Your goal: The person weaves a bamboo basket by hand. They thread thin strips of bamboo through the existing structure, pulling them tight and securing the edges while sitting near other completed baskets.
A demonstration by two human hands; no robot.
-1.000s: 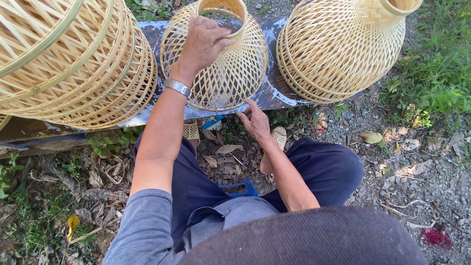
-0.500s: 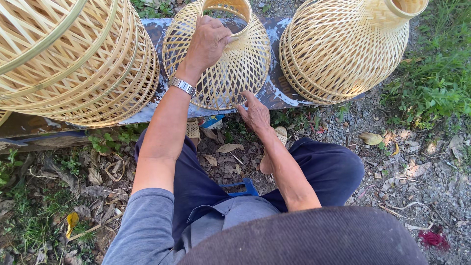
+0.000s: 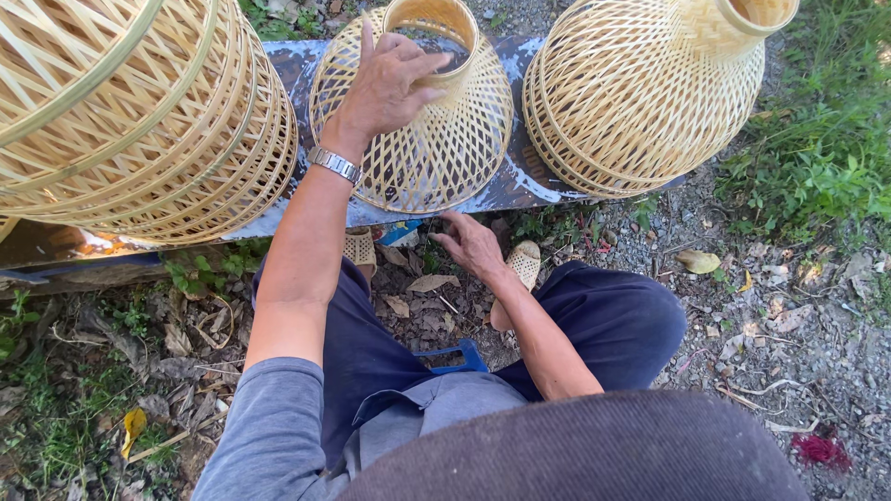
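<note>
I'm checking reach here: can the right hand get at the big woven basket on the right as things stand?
Probably yes. The right hand hangs free below the board's edge, holding nothing, and open ground lies between it and the right basket.

The left arm is reaching forward and is almost straight, with a grey sleeve at the upper arm and a metal watch (image 3: 334, 164) on the wrist. The left hand (image 3: 385, 88) is lying palm down, fingers spread and slightly curled. The right arm is bending at the elbow. The right hand (image 3: 471, 244) is lower, fingers loosely open, pointing forward.
</note>
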